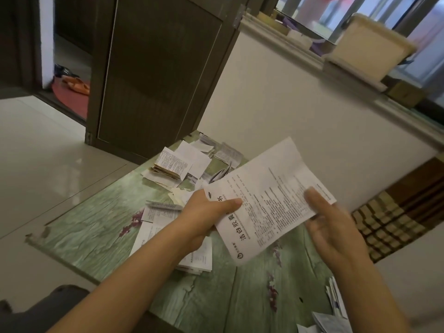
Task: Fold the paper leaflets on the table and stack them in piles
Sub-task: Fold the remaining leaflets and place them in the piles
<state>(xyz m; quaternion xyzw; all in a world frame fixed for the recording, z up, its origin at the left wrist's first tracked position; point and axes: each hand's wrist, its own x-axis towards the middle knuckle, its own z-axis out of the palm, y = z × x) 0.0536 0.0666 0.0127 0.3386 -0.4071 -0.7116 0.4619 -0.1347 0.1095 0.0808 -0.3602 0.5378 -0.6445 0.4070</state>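
Leaflet above table, piles behind it, seemingly more papers at near right.

A home: tiled floor, slippers by the door.
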